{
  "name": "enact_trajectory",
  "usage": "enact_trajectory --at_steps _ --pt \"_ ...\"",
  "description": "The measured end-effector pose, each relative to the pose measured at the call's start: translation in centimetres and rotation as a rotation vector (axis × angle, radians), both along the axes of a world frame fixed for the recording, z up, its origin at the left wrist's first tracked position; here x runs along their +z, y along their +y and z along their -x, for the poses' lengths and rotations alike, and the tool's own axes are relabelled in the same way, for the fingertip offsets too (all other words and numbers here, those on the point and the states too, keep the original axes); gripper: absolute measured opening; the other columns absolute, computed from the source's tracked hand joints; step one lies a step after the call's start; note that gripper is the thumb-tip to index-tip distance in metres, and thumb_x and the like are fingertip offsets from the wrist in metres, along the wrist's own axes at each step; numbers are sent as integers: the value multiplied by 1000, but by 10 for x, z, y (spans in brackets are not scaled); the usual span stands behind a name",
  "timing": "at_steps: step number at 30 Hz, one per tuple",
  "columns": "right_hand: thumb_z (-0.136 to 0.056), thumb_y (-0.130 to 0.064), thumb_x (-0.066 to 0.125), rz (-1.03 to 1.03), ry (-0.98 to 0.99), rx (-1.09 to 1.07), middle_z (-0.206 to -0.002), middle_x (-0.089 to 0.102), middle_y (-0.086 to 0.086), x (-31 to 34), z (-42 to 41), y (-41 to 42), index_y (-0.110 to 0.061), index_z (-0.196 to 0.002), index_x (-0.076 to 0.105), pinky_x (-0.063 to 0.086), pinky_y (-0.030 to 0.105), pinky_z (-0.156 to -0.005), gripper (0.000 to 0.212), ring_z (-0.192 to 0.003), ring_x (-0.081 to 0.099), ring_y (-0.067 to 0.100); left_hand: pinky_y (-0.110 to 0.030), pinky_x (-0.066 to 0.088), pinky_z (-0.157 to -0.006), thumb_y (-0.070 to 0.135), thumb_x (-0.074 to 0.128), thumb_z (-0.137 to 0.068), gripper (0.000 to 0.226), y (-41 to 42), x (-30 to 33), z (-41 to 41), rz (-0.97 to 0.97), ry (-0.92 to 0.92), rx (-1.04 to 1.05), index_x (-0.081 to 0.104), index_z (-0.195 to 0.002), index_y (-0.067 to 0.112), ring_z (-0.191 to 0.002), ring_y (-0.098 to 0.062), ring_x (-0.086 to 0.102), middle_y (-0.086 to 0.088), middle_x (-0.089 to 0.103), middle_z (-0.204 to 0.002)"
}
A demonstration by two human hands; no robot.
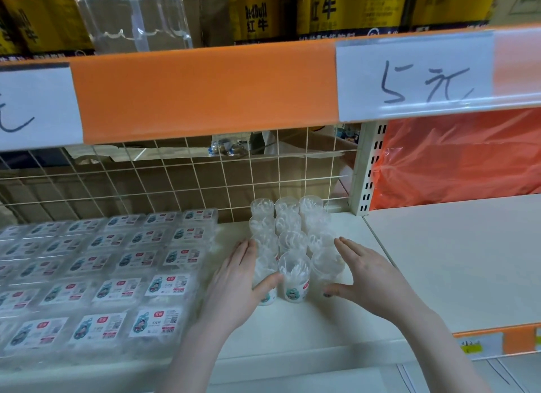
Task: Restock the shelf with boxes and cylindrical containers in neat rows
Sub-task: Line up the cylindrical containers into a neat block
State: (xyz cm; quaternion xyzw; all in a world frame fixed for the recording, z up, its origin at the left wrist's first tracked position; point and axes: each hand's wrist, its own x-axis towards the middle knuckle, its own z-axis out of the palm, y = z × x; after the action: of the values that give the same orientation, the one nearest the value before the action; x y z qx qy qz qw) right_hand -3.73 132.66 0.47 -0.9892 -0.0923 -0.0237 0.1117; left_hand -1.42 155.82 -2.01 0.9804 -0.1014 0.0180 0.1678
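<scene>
Both hands, left hand and right hand, fingers straight, flank the cylindrical containers at frame centre, squaring rows; next, gently press inward.

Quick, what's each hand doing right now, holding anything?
Left hand: open, straight fingers pressed against the left side of the clear cylindrical containers.
Right hand: open, fingers against their right side; grips nothing.

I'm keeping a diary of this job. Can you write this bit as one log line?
step: squaring up tubs | left hand: open, on left side | right hand: open, on right side | boxes: in rows, left | shelf
</scene>
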Motion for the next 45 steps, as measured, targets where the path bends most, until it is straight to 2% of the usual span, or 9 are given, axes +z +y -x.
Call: enact_trajectory --at_steps 2,6,10,15,19,24,31,38,45 --pt "-73 -75 48 -9 12 14 -156 15 -5 0 -2 -3 -20 -150 9 12 17 -109 102 -141 16 10 -26 17 -112 82 16 -75 97 1 2 -3 32 -6 -4 11 -151 22 -145 -10 8 5 7 -159" --pt "-47 -97 -2 -35 48 4 -156 13 -8 1 -7 -12 -22 -149 12 10 18 -111 128 -142 13 7 -24 15 -112 51 30 -97 64 5 11 -12 51 -27 -9 15 -151 21 -144 -9 10 5 11 -158" --pt "-91 -61 25 -21 29 8 -155 15 -10 5 -13 -18 -24 -149 16 11 18 -109 70 -141 14 7 -25 12 -114 44 24 -100 57 13 13 -26 36 6 1 18 -150 18 -144 -10 11 4 13 -158" --pt "-101 -33 29 129 -70 -23 -151 27 -8 3 -27 -25 -21 -148 19 22 19 -103 49 -136 29 11 -29 18 -114 38 25 -102 53 19 18 -39 -30 12 20 15 -151 20 -144 -12 12 6 8 -159" --pt "-99 -14 31 212 -89 -51 -148 31 -5 -2 -45 -24 -19 -148 18 31 22 -100 51 -132 34 14 -29 18 -114 23 26 -103 50 18 22 -49 -97 -4 0 11 -151 21 -145 -14 11 6 5 -159" --pt "-92 0 29 249 -92 5 -151 28 -4 -3 -60 -20 -18 -149 15 26 22 -105 61 -137 27 15 -30 13 -116 3 28 -99 57 16 18 -61 -119 8 -57 12 -151 22 -145 -13 9 8 8 -159" --pt "-90 3 30 246 -82 37 -155 19 -4 -5 -66 -17 -18 -150 11 22 22 -107 66 -139 23 14 -33 20 -117 1 29 -97 59 17 9 -70 -30 28 -99 19 -150 26 -143 -9 16 14 16 -156" --pt "-91 0 31 272 -136 -24 -147 35 -1 -2 -80 -24 -17 -147 19 34 25 -97 61 -129 37 18 -33 20 -116 3 27 -99 55 19 11 -78 -34 -1 -92 20 -150 22 -143 -15 19 8 17 -157" --pt "-90 5 29 312 -66 -22 -151 29 4 3 -116 -20 -12 -149 15 39 31 -96 64 -132 37 24 -37 25 -115 -8 31 -92 67 16 21 -101 -147 26 -79 13 -151 19 -141 -22 26 3 14 -158"
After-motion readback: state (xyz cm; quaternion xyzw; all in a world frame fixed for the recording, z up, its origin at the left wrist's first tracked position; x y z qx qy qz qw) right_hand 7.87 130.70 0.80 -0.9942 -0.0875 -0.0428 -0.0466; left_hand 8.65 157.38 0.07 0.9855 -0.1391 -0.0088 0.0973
